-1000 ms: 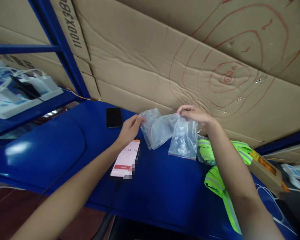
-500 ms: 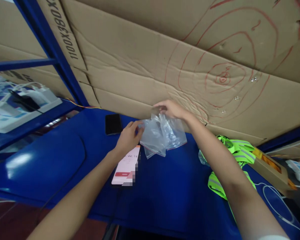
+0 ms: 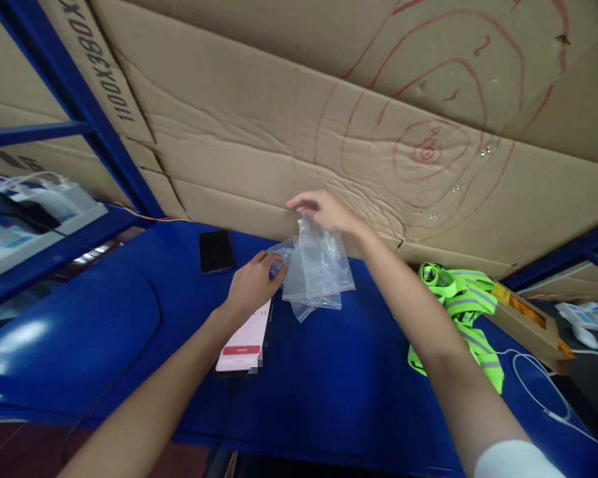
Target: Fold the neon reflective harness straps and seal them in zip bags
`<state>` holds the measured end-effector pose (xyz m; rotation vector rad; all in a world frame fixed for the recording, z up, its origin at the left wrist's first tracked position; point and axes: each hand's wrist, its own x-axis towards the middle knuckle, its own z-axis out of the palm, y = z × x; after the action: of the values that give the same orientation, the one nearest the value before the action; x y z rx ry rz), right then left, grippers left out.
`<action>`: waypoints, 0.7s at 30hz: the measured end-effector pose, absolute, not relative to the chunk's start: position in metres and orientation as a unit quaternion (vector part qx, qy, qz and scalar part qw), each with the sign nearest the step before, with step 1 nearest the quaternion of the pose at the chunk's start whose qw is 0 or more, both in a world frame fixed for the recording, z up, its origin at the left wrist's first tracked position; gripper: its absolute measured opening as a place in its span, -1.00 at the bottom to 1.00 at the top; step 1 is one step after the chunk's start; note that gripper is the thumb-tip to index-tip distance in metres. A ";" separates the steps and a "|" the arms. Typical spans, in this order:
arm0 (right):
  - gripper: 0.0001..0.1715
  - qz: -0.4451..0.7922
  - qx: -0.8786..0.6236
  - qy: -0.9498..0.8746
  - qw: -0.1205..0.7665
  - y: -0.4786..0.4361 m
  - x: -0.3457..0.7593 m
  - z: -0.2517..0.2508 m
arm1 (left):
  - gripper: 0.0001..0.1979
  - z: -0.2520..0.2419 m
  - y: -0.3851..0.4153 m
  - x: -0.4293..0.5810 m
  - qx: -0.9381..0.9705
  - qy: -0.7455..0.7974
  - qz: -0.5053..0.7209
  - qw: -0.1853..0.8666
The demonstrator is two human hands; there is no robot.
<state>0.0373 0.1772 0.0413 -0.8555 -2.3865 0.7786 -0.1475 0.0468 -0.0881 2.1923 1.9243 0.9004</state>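
Plastic bags [image 3: 321, 269] near table's middle, overlapping in loose stack; second ago, spread side by side. Right hand [image 3: 325, 211], at bags' twelve, has swung toward nine, pinching top edge. Left hand [image 3: 254, 284], at nine, fingers bent at bag edge; cannot tell if gripping. Bags seem nearer one pile, red-edged ends uneven. Cardboard wall [image 3: 249, 202] close behind at twelve; lit phone [image 3: 242, 345] at seven, partly under left hand; green straps [image 3: 471, 292] at three. Most room: blue table [image 3: 323, 372], five to six.

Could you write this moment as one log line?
right hand: gripping clear zip bags | left hand: at their left edge | lit smartphone: partly hidden
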 end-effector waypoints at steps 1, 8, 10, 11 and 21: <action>-0.59 0.261 -0.318 -0.877 0.248 0.166 0.031 0.036 | -0.62 -0.088 0.046 -0.148 0.713 0.636 0.291 0.041; -0.36 0.144 -0.565 -0.794 0.175 0.093 0.031 -0.010 | -0.61 -0.087 0.050 -0.154 0.697 0.656 0.285 0.053; -0.14 0.173 -0.603 -0.767 0.136 0.086 0.033 -0.027 | -0.62 -0.091 0.053 -0.155 0.696 0.655 0.286 0.070; -0.05 0.190 -0.610 -0.760 0.118 0.083 0.032 -0.036 | -0.62 -0.094 0.055 -0.155 0.696 0.654 0.285 0.079; -0.26 0.163 -0.508 -0.829 0.167 0.057 -0.004 -0.105 | -0.53 -0.094 0.068 -0.177 0.687 0.661 0.296 0.061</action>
<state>-0.0036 0.0572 -0.1049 -1.4454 -2.3607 0.4652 -0.1770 0.0679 -0.0945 2.0781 1.9984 0.8968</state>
